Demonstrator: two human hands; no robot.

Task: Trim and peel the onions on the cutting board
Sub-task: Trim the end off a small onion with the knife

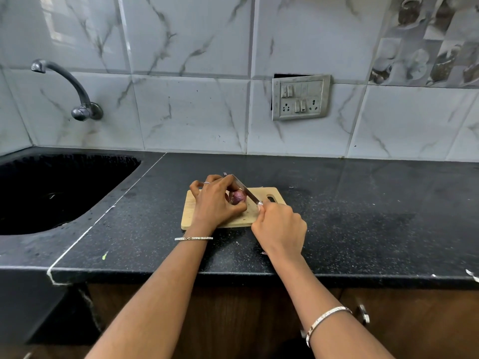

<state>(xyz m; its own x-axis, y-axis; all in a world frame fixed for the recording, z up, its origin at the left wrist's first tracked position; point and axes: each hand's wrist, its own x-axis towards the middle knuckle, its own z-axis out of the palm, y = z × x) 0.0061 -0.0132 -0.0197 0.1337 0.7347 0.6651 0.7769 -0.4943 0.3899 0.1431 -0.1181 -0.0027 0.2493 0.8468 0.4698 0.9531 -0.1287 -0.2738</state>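
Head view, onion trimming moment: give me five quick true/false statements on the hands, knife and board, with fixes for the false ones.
1. The left hand holds a red onion on the wooden cutting board. True.
2. The knife is in the left hand. False: the right hand grips its handle, and the blade lies against the onion.
3. The cutting board lies inside the sink. False: it lies on the black countertop, to the right of the sink.
4. A tap is mounted on the tiled wall above the sink. True.
5. Both wrists are bare. False: each wears a bracelet.
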